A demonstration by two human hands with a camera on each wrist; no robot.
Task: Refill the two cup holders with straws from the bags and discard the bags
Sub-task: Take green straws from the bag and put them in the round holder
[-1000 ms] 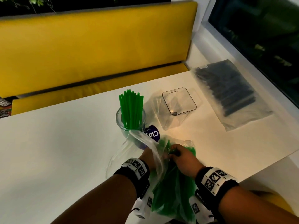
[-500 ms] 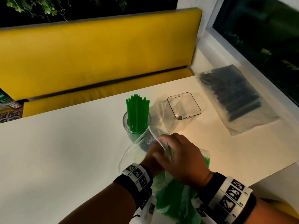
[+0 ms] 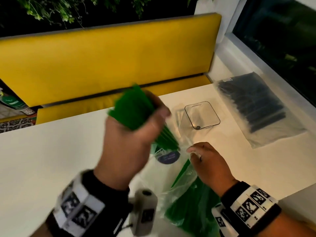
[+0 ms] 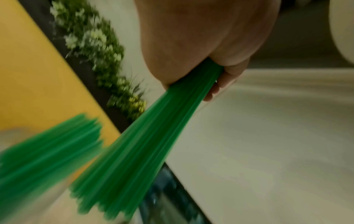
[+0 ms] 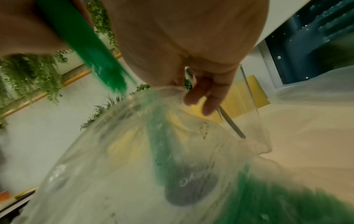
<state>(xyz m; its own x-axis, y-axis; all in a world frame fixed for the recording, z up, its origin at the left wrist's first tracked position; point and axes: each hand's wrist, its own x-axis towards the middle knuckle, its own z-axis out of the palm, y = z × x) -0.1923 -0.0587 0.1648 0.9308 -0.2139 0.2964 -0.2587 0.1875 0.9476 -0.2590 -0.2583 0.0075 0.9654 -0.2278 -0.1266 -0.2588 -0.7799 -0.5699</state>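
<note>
Green straws (image 4: pixel 145 136) fan from left hand (image 4: pixel 206 37), wrist-view only.

Yellow bench (image 3: pixel 109 62) behind white table (image 3: pixel 42 159), hanging greenery (image 3: pixel 68 7) above, dark window (image 3: pixel 282 40) at right.

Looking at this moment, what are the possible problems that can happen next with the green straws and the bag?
1. The left hand grips a thick, fanned bundle of green straws; loose ones may slip out and scatter on the table.
2. The right hand only pinches the rim of the clear bag, which still contains straws; it could sag and spill.
3. The round cup sits partly hidden behind the bag, so the bundle may knock it.
</note>
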